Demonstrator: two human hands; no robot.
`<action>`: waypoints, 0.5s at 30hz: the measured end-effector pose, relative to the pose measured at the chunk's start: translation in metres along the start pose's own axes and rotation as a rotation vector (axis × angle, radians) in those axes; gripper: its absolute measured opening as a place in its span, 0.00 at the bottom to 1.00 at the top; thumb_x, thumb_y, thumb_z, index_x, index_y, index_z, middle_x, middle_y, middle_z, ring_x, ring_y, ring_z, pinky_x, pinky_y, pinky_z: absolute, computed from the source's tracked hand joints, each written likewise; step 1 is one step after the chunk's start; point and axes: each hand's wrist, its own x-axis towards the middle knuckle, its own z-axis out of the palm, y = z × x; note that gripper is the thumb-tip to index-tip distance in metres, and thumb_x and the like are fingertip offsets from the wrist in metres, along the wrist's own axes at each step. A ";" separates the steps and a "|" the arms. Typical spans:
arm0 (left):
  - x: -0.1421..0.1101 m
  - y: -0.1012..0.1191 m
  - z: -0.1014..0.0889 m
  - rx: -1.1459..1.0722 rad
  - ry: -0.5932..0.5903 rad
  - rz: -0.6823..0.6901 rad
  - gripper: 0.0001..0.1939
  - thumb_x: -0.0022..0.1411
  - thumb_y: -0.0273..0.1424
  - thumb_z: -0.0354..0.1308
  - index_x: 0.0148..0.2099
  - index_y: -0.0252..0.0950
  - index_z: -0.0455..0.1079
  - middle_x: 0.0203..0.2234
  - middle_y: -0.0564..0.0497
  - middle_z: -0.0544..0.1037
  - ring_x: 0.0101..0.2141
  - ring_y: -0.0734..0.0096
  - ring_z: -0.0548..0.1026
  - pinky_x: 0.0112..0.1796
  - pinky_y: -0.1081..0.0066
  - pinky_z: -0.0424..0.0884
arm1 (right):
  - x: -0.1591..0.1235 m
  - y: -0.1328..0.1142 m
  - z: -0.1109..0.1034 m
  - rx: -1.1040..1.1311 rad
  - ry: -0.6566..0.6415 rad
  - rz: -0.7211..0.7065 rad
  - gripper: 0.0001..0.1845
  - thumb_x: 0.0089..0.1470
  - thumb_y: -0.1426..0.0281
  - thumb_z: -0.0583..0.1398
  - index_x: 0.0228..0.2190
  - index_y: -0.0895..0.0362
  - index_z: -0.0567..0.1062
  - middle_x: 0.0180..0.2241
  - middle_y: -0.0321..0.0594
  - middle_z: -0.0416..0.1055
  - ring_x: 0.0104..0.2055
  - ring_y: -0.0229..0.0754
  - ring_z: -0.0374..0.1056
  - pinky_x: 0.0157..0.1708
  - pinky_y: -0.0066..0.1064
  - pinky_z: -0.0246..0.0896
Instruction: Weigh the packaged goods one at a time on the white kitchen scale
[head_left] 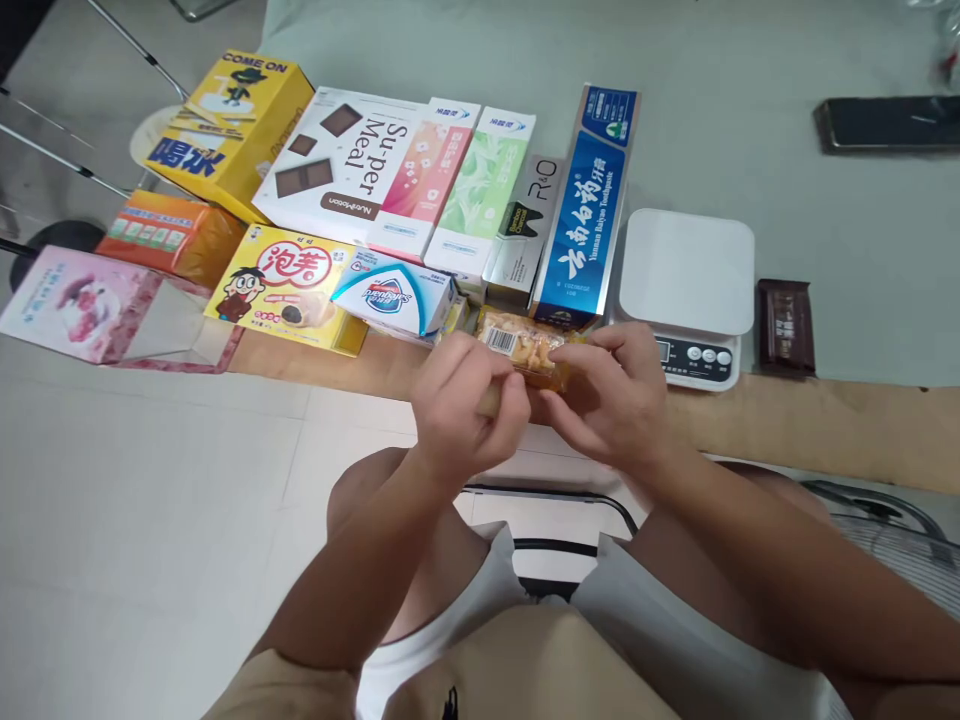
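A clear-wrapped snack packet point(529, 345) with golden, lumpy contents and a barcode label lies at the table's front edge. My right hand point(619, 395) grips its right end between thumb and fingers. Curled beside the packet's left end is my left hand point(469, 400), its fingers closed; a small tan bit shows between them, too hidden to name. Just behind the packet stand a blue toothpaste box point(589, 215) and a silver-grey R&O box point(525, 230). A white Safeguard soap box point(397, 295) lies to the left of my left hand.
A white kitchen scale point(686, 270) sits right of my right hand, then a dark brown wrapped bar point(785, 328). A phone point(889, 124) lies farther back. Leftward are several boxes, including a white Su-per Meal box point(345, 165), a yellow puff box point(281, 285) and a pink carton point(90, 305).
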 end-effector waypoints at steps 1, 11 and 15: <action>0.001 0.002 0.001 -0.030 0.001 0.018 0.09 0.62 0.22 0.56 0.33 0.40 0.62 0.23 0.55 0.67 0.25 0.71 0.66 0.27 0.69 0.63 | 0.000 0.002 -0.005 0.019 0.002 -0.006 0.09 0.62 0.64 0.61 0.44 0.51 0.72 0.37 0.41 0.67 0.36 0.46 0.65 0.35 0.41 0.65; 0.011 0.061 0.074 -0.304 -0.078 0.181 0.13 0.59 0.22 0.55 0.27 0.41 0.57 0.18 0.56 0.66 0.22 0.71 0.61 0.25 0.67 0.60 | -0.022 0.059 -0.068 -0.111 0.185 0.187 0.08 0.58 0.74 0.58 0.39 0.49 0.70 0.31 0.37 0.68 0.33 0.45 0.68 0.33 0.39 0.64; 0.011 0.083 0.116 -0.352 -0.188 0.133 0.09 0.66 0.26 0.52 0.32 0.39 0.66 0.26 0.51 0.74 0.28 0.69 0.71 0.32 0.69 0.71 | -0.044 0.113 -0.084 -0.273 0.159 0.508 0.14 0.53 0.70 0.62 0.43 0.53 0.72 0.40 0.45 0.69 0.43 0.51 0.70 0.44 0.47 0.70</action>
